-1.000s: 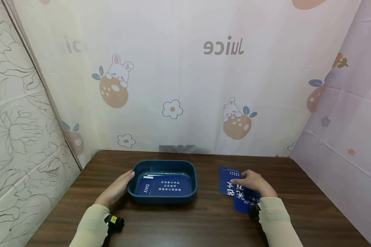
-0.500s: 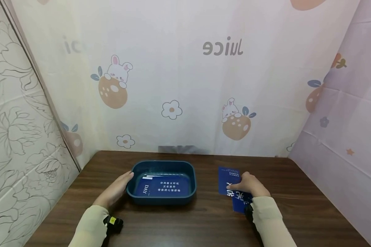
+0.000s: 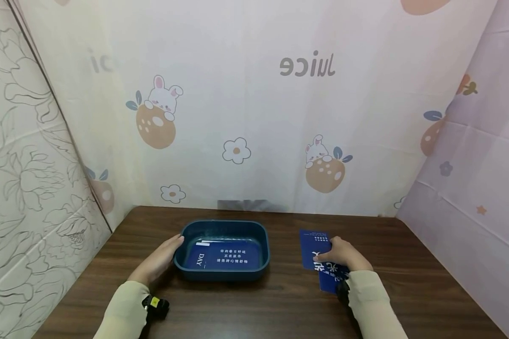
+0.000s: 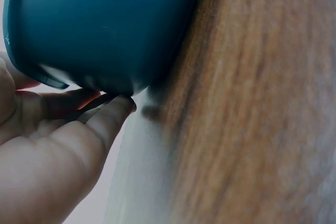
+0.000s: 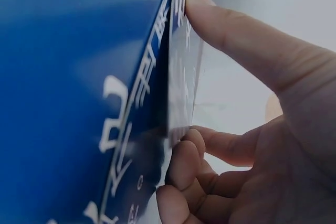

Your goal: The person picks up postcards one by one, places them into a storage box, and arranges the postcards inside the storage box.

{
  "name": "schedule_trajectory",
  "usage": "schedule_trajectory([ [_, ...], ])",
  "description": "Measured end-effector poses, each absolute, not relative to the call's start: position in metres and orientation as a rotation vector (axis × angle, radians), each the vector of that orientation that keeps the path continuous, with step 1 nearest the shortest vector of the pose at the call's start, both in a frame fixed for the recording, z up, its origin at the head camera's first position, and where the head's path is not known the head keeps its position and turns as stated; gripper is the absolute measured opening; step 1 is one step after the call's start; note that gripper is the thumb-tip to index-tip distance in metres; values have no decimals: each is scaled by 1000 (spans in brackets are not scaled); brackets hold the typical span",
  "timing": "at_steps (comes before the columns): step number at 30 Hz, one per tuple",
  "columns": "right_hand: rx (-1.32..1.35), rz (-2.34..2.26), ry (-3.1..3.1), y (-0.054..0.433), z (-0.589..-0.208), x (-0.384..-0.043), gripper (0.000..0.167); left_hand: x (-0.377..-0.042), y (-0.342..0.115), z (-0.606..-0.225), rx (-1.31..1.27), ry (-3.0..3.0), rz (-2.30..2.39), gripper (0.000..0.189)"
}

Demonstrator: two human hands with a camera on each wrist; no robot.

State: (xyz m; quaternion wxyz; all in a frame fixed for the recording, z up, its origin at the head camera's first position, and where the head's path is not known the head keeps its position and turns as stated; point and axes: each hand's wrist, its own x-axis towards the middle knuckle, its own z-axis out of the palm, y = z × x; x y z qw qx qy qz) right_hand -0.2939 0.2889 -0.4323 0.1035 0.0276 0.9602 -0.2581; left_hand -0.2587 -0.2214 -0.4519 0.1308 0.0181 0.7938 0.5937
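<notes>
A dark teal rectangular dish [image 3: 222,276] stands on the table, with a blue printed card [image 3: 225,254] lying inside. My left hand [image 3: 158,260] rests its fingertips on the dish's left side; the left wrist view has the fingers [image 4: 107,119] against the outer wall. To the right lie two overlapping blue cards with white characters. My right hand [image 3: 347,254] pinches the upper card [image 3: 311,241] between thumb and fingers. The lower card [image 3: 330,282] is partly covered by it and the hand. In the right wrist view the upper card's edge stands slightly off the lower card [image 5: 63,103].
The brown wood-grain table [image 3: 254,310] ends at a pale printed curtain [image 3: 237,94] behind, with further curtains at left and right. A grey strip [image 3: 252,205] shows at the curtain's foot. A black camera [image 3: 157,307] is strapped to the left wrist.
My right hand has shifted left over the cards and its fingers have drawn in toward the thumb. The left hand and the dish have stayed in place.
</notes>
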Motion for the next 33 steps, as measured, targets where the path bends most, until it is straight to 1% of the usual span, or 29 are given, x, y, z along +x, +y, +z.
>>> schedule_trajectory([
  [9, 104, -805, 2833, 290, -433, -290, 85, -257, -221, -453, 49, 2316, 1718, 74],
  [14, 67, -825, 2828, 292, -436, -289, 83, -256, -221, -454, 58, 2307, 1729, 75],
  [20, -5, -925, 2782, 290, -434, -288, 75, -256, -222, -455, 60, 2305, 1735, 75],
  [23, -31, -967, 2779, 289, -431, -287, 69, -257, -222, -455, 67, 2311, 1730, 75],
  [29, -117, -1061, 2792, 289, -425, -285, 49, -257, -222, -453, 76, 2308, 1733, 74],
  [33, -194, -1158, 2809, 288, -422, -285, 44, -256, -222, -451, 80, 2307, 1736, 74],
])
